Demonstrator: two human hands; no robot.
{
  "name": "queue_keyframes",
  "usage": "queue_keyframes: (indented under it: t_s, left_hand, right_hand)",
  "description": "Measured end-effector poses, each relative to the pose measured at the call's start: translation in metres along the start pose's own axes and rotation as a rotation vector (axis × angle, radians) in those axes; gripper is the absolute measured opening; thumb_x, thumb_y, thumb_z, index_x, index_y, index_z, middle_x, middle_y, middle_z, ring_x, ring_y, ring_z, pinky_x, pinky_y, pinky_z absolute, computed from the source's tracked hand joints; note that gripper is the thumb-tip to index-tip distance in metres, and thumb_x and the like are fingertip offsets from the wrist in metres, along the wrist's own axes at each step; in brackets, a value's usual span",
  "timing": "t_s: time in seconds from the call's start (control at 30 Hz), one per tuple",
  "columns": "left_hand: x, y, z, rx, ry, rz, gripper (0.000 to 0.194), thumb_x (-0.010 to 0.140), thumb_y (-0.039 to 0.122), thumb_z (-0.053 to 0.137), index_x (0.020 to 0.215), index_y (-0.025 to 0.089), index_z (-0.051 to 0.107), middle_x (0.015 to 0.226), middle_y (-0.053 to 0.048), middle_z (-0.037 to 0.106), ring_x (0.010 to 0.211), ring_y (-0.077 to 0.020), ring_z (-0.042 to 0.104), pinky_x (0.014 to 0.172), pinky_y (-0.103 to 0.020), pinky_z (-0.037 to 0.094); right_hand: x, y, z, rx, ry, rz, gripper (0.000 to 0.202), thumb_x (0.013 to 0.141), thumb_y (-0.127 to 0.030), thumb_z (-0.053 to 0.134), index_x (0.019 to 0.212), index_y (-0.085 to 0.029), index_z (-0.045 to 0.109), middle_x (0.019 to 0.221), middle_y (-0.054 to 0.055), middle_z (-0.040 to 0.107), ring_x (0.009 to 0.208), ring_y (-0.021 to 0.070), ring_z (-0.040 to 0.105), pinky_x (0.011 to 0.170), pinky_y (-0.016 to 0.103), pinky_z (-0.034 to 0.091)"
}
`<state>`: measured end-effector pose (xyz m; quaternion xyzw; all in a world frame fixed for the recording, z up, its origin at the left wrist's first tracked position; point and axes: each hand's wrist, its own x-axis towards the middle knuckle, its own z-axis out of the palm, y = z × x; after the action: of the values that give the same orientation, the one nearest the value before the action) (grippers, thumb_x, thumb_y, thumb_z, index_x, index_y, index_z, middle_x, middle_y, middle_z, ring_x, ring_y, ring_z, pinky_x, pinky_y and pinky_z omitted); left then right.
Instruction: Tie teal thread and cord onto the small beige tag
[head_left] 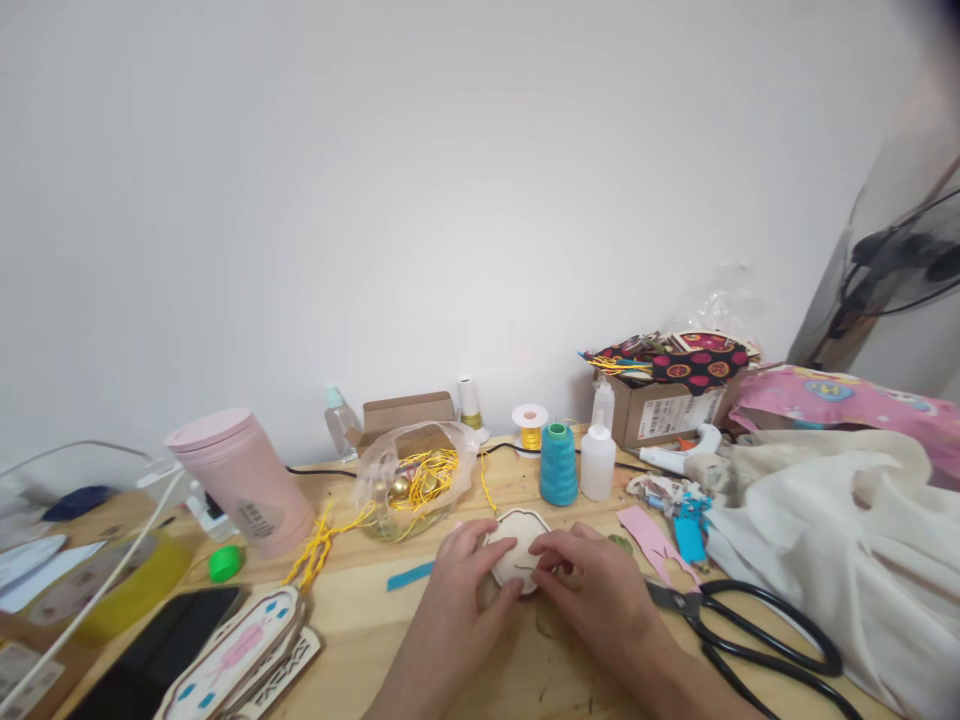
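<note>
On the wooden table in front of me lies a small cream rounded piece with a dark edge [517, 540]; its material is unclear. My left hand [472, 570] grips its left side, thumb along the lower rim and fingers at the upper left. Over its right side, my right hand [581, 580] has thumb and fingertips pinched together; anything between them is too small to make out. A yellow cord [487, 485] runs near the top of the piece. Beside my left hand is a blue strip [410, 576].
Black-handled scissors [705, 605] and pink scraps [649, 540] lie to the right, near cream cloth [810, 510]. Behind stand a teal thread cone [559, 468] and a white squeeze bottle [598, 465]. Leftward are a pink tumbler [244, 485], a phone [161, 650] and decorated tags [232, 655].
</note>
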<state>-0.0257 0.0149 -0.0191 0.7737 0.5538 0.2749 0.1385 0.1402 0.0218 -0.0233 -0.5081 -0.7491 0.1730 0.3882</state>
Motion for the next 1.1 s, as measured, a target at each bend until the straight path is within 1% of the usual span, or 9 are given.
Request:
queue_keyframes:
  t_s: [0.2, 0.3, 0.4, 0.5, 0.63, 0.73, 0.83, 0.9, 1.1]
  left_hand:
    - [0.005, 0.006, -0.004, -0.022, -0.099, 0.053, 0.029, 0.072, 0.02, 0.056, 0.099, 0.026, 0.063, 0.114, -0.009, 0.056, 0.11, -0.0257, 0.045, 0.096, -0.046, 0.031]
    - [0.007, 0.008, -0.005, -0.018, -0.12, 0.078, 0.019, 0.072, 0.019, 0.057, 0.087, 0.025, 0.068, 0.108, -0.009, 0.06, 0.106, -0.0254, 0.049, 0.098, -0.051, 0.025]
    - [0.008, 0.008, -0.006, -0.029, -0.106, 0.093, 0.016, 0.075, 0.019, 0.056, 0.072, 0.024, 0.07, 0.098, -0.006, 0.064, 0.099, -0.0234, 0.053, 0.098, -0.052, 0.024]
    - [0.007, 0.008, -0.008, -0.015, -0.053, 0.127, 0.017, 0.075, 0.016, 0.055, 0.071, 0.025, 0.07, 0.092, -0.004, 0.067, 0.095, -0.0227, 0.055, 0.096, -0.051, 0.028]
    - [0.006, 0.008, -0.01, -0.034, -0.019, 0.145, 0.018, 0.077, 0.02, 0.053, 0.072, 0.026, 0.07, 0.088, -0.003, 0.067, 0.093, -0.022, 0.056, 0.097, -0.049, 0.027]
    - [0.004, 0.006, -0.005, -0.102, -0.029, 0.06, 0.018, 0.072, 0.021, 0.058, 0.085, 0.026, 0.068, 0.1, -0.006, 0.064, 0.099, -0.0239, 0.054, 0.099, -0.048, 0.027]
    - [0.0, 0.001, 0.003, -0.156, -0.05, -0.069, 0.064, 0.057, 0.022, 0.069, 0.118, 0.022, 0.05, 0.131, -0.014, 0.043, 0.119, -0.0315, 0.037, 0.097, -0.048, 0.029]
    - [-0.001, -0.002, 0.008, -0.139, -0.057, -0.102, 0.073, 0.058, 0.025, 0.067, 0.125, 0.021, 0.041, 0.137, -0.016, 0.032, 0.125, -0.0331, 0.027, 0.097, -0.049, 0.027]
    - [0.005, 0.003, 0.009, -0.024, -0.034, 0.014, 0.053, 0.065, 0.027, 0.06, 0.116, 0.017, 0.05, 0.118, -0.014, 0.054, 0.112, -0.0294, 0.044, 0.098, -0.048, 0.025]
  right_hand:
    - [0.0, 0.0, 0.0, 0.024, -0.043, 0.043, 0.023, 0.065, -0.007, 0.057, 0.077, -0.025, 0.065, 0.065, 0.0, 0.066, 0.065, 0.0199, 0.059, 0.059, 0.029, 0.042]
    - [0.001, 0.0, 0.0, 0.093, -0.079, 0.053, 0.018, 0.067, -0.01, 0.057, 0.076, -0.023, 0.065, 0.067, -0.001, 0.067, 0.063, 0.0163, 0.06, 0.059, 0.025, 0.044]
    - [0.002, 0.0, 0.001, 0.159, -0.113, 0.06, 0.016, 0.07, -0.011, 0.055, 0.079, -0.02, 0.065, 0.07, -0.001, 0.068, 0.062, 0.0132, 0.061, 0.058, 0.02, 0.046]
    - [0.003, -0.002, 0.0, 0.168, -0.132, 0.056, 0.016, 0.071, -0.013, 0.055, 0.081, -0.019, 0.066, 0.067, 0.0, 0.068, 0.059, 0.0135, 0.06, 0.055, 0.02, 0.045]
    - [0.004, -0.004, -0.006, 0.133, -0.174, -0.007, 0.015, 0.072, -0.017, 0.057, 0.067, -0.024, 0.069, 0.058, -0.002, 0.066, 0.058, 0.0142, 0.058, 0.054, 0.022, 0.041]
    - [0.007, -0.001, -0.012, 0.092, -0.14, 0.008, 0.019, 0.071, -0.015, 0.055, 0.061, -0.023, 0.068, 0.06, -0.001, 0.066, 0.061, 0.016, 0.058, 0.057, 0.024, 0.04]
    - [0.011, 0.005, -0.016, 0.059, -0.073, 0.059, 0.018, 0.072, -0.016, 0.052, 0.064, -0.02, 0.067, 0.063, 0.001, 0.067, 0.061, 0.0181, 0.058, 0.057, 0.027, 0.042]
    - [0.012, 0.009, -0.015, 0.049, -0.037, 0.078, 0.017, 0.073, -0.019, 0.05, 0.065, -0.019, 0.066, 0.062, 0.002, 0.065, 0.059, 0.0187, 0.057, 0.056, 0.028, 0.042]
    - [0.011, 0.009, -0.009, 0.074, 0.057, 0.035, 0.016, 0.071, -0.02, 0.05, 0.061, -0.02, 0.063, 0.071, 0.004, 0.063, 0.071, 0.0203, 0.057, 0.064, 0.031, 0.044]
